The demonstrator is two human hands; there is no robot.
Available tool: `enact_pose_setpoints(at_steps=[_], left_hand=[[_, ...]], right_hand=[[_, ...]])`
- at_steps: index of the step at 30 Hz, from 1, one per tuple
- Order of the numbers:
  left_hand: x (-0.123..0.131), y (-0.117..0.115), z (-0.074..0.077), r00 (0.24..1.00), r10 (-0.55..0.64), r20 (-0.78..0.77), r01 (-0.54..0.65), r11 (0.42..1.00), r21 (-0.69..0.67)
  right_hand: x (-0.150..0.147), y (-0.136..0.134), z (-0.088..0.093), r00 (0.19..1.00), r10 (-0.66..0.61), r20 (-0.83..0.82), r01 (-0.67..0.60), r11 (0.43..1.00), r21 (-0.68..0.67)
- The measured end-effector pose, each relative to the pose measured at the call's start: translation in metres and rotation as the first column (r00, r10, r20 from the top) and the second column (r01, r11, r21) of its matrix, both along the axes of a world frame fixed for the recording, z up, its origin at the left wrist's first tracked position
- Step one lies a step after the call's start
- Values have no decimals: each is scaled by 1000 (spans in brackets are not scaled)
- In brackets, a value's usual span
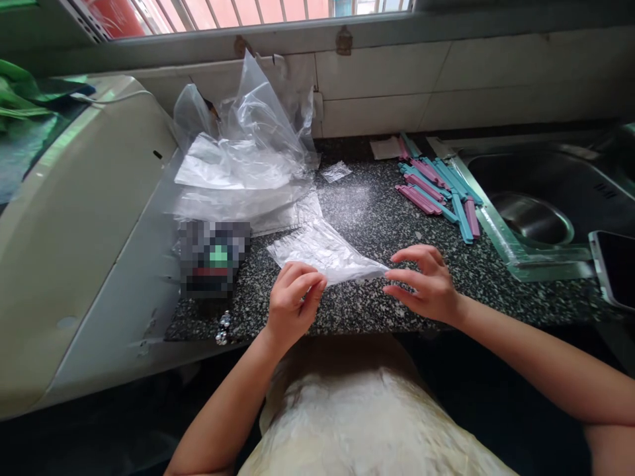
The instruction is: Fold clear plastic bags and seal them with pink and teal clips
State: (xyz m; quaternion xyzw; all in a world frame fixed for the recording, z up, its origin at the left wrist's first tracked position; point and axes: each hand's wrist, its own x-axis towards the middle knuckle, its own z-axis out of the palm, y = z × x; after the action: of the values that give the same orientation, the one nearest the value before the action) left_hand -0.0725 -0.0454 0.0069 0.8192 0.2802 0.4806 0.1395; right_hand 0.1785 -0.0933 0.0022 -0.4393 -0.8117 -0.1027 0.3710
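A thin clear plastic bag [327, 248] lies on the speckled counter in front of me, drawn out to a narrow point on its right. My left hand [296, 299] is pinched, thumb against finger, at the bag's near edge. By the pointed right end, my right hand [424, 284] has its fingers spread and curved; one fingertip is at the tip of the plastic. A larger heap of clear plastic bags [243, 162] rises behind, to the left. To the right sits a pile of blue and pink flat plastic strips [441, 188].
A metal sink [536, 172] is set into the counter [357, 311] at right, with a phone [615, 264] at its near corner. A blurred-out dark object [213, 258] and shiny beads [223, 327] lie left. A cream-coloured appliance [89, 218] borders the counter's left side.
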Motion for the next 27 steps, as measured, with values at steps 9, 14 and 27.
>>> enact_pose_setpoints(at_steps=[9,14,27], left_hand=[[-16,-3,6,997,-57,-55,65,983,173],[-25,-3,6,999,-19,-48,31,965,259],[-22,19,47,991,-16,-132,71,906,418]], right_hand=[[-5,10,-3,961,-127,245,105,989,99],[-2,-6,6,986,-23,168,1,991,131],[-23,18,32,972,-89,217,56,987,154]])
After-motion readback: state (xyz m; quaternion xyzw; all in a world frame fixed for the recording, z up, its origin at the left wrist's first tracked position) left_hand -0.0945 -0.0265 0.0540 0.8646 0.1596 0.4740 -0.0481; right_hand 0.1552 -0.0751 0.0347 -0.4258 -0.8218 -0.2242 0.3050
